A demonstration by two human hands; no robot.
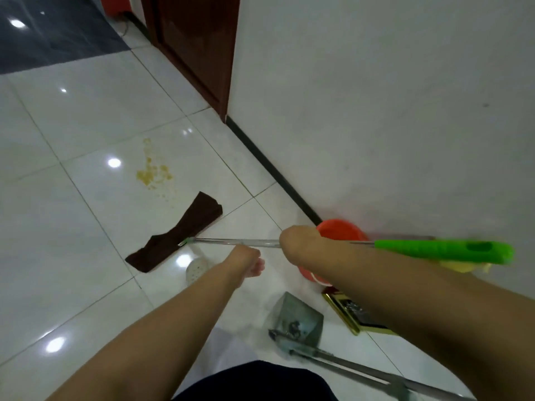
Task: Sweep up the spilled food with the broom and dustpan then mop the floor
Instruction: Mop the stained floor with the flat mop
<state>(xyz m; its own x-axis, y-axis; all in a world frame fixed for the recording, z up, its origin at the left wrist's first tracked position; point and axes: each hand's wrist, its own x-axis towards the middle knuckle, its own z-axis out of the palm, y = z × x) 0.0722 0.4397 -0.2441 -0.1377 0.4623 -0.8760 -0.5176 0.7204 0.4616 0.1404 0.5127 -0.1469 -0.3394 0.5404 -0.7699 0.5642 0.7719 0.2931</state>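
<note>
A person's right hand (298, 240) grips the metal shaft of a flat mop (231, 241), fingers wrapped round the pole partway along its length, while the bright green grip of the handle (443, 250) juts out to the right past the forearm. The mop's dark brown cloth head (176, 234) lies flat on the glossy white tiled floor (72, 227), angled from lower left to upper right. Just beyond its far end sits the spilled food (153, 172), a yellow patch with crumbs trailing toward the cloth.

The left hand (250, 263) reaches forward just below the shaft, apart from it, with fingers curled loosely downward and nothing in them.

A metal dustpan (298, 319) rests on the tiles near the person's feet, its long handle running toward the lower right corner. An orange bucket (341, 230) stands against the white wall (376, 96), partly hidden behind the right forearm. A gold-edged object (347, 311) lies on the floor between dustpan and bucket; what it is cannot be made out. A pale speckled round item (195, 269) shows just left of the left wrist, too blurred to identify. A black skirting strip (272, 169) lines the wall's base, running up to a dark red door frame (197, 53).
</note>
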